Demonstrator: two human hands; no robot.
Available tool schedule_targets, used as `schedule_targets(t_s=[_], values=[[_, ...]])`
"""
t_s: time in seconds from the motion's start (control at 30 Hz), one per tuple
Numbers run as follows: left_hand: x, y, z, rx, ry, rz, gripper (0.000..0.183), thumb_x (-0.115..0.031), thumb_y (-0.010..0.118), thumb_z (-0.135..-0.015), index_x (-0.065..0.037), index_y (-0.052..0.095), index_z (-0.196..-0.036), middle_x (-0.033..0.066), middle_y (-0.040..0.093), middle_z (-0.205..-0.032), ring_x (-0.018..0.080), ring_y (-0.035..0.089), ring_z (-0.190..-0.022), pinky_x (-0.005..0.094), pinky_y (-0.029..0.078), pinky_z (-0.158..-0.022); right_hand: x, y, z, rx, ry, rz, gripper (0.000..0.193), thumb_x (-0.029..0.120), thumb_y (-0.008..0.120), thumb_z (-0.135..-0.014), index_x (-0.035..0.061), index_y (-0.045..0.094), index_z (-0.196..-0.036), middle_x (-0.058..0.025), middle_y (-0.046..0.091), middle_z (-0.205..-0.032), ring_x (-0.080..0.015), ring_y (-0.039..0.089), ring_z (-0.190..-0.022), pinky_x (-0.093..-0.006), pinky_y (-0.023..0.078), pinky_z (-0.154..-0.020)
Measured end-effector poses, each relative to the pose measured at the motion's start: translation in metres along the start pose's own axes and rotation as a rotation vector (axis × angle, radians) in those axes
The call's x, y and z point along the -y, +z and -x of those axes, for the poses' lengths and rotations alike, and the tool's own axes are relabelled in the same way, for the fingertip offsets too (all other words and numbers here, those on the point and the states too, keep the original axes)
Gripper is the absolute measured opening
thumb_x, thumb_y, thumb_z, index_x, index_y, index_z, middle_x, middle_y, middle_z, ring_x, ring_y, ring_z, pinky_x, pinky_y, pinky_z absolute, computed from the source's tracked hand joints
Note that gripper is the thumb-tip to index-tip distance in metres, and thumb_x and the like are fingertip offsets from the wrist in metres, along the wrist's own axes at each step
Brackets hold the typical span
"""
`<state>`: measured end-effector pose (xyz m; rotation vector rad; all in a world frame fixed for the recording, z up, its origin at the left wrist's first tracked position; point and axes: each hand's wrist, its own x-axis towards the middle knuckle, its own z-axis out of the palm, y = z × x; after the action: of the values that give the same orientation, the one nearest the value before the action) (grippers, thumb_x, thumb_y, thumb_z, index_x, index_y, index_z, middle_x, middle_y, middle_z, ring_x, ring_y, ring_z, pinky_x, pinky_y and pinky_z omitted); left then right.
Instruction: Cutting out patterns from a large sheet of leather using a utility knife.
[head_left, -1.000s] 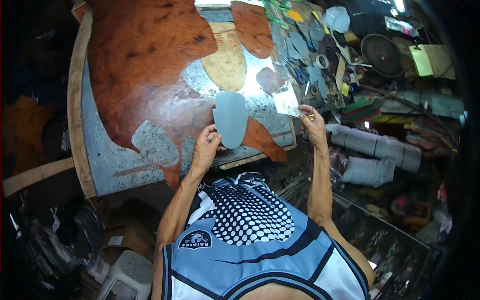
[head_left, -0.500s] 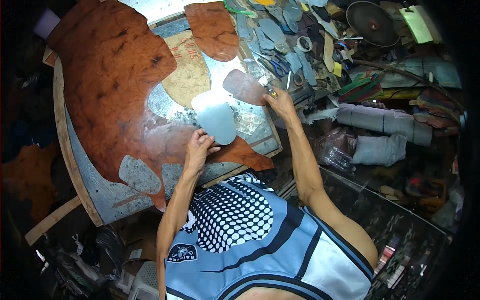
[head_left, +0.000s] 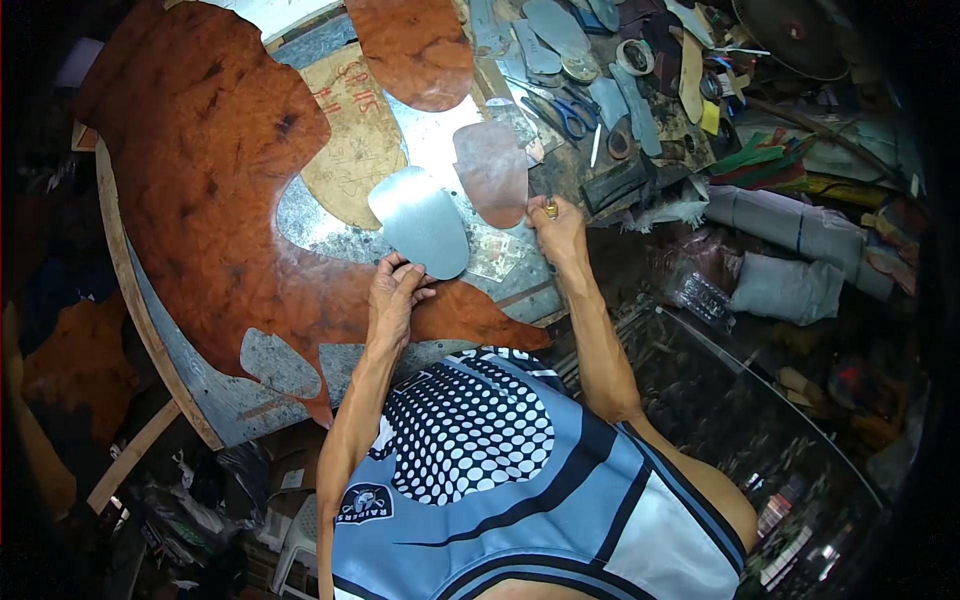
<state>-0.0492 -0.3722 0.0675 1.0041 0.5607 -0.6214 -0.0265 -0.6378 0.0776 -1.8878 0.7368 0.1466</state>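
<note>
My left hand [head_left: 398, 290] grips the lower edge of a smooth grey rounded template [head_left: 422, 225], thumb and fingers closed on it. The template is over the worktable, partly covering a large brown leather hide [head_left: 225, 210]. To its right, my right hand [head_left: 560, 235] pinches the lower right edge of a small brown leather piece [head_left: 492, 172] with rounded corners. A small yellow thing [head_left: 551, 208] shows at the right fingers; I cannot tell whether it is a ring or a tool. A tan marked pattern board [head_left: 350, 140] lies beyond the template.
Another cut brown leather panel [head_left: 418, 50] lies at the far side of the table. Blue-handled scissors [head_left: 572, 120], a tape roll [head_left: 634, 57] and several grey sole-shaped pieces [head_left: 555, 28] crowd the bench at far right. Wrapped rolls [head_left: 790, 225] lie beyond my right arm.
The small leather piece has turned from slanting sideways to more upright, and my right hand has come lower and nearer. The left hand keeps hold of the template. The whole view has shifted slightly.
</note>
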Motion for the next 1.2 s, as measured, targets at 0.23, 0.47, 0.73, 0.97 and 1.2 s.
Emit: schedule_targets(t_s=[0.23,0.47,0.73,0.97,1.2], values=[[-0.010,0.014,-0.017,-0.009,0.036,-0.103,0.033,-0.010,0.062,-0.094,0.000,0.045,-0.120,0.0110,0.067,-0.097,0.0144,0.066,-0.081,0.0228,0.055,-0.064,0.007,-0.006,-0.001,0.026,0.138,-0.138,0.016,0.015,0.062,-0.087,0.0009,0.065,-0.094,0.0000,0.059,-0.068,-0.0075,0.048,-0.049,-0.0256,0.040,-0.045],[-0.020,0.024,-0.021,-0.079,-0.004,-0.363,0.019,-0.015,0.065,-0.093,-0.001,0.054,-0.100,0.0083,0.068,-0.080,0.0131,0.064,-0.063,0.0222,0.051,-0.055,0.009,-0.009,-0.010,0.105,0.146,-0.197,0.016,0.017,0.061,-0.090,0.0032,0.063,-0.098,0.0011,0.056,-0.068,-0.0054,0.045,-0.046,-0.0227,0.037,-0.039],[-0.048,-0.077,0.044,-0.544,0.397,-0.640,0.016,-0.017,0.065,-0.093,-0.001,0.065,-0.096,0.0044,0.065,-0.085,0.0112,0.062,-0.075,0.0253,0.050,-0.067,0.029,0.001,-0.011,0.089,-0.041,0.070,0.022,0.019,0.065,-0.089,-0.0026,0.064,-0.093,-0.0053,0.060,-0.065,-0.0133,0.056,-0.056,-0.0307,0.044,-0.052],[-0.067,-0.299,0.096,-1.226,0.403,-1.310,0.060,-0.035,0.063,-0.093,0.008,0.049,-0.132,0.0304,0.050,-0.134,0.0423,0.045,-0.127,0.0466,0.034,-0.108,0.074,0.073,0.013,0.287,-0.454,0.223,0.025,0.016,0.062,-0.089,-0.0024,0.067,-0.105,-0.0232,0.069,-0.098,-0.0340,0.069,-0.091,-0.0364,0.053,-0.080],[-0.071,-0.315,0.062,-1.124,0.494,-1.046,0.060,-0.034,0.057,-0.096,0.006,0.043,-0.138,0.0266,0.045,-0.141,0.0399,0.039,-0.134,0.0440,0.029,-0.113,0.069,0.141,0.091,0.575,-0.725,0.457,0.032,0.008,0.060,-0.085,0.0012,0.059,-0.116,-0.0243,0.062,-0.117,-0.0428,0.061,-0.101,-0.0469,0.051,-0.086]])
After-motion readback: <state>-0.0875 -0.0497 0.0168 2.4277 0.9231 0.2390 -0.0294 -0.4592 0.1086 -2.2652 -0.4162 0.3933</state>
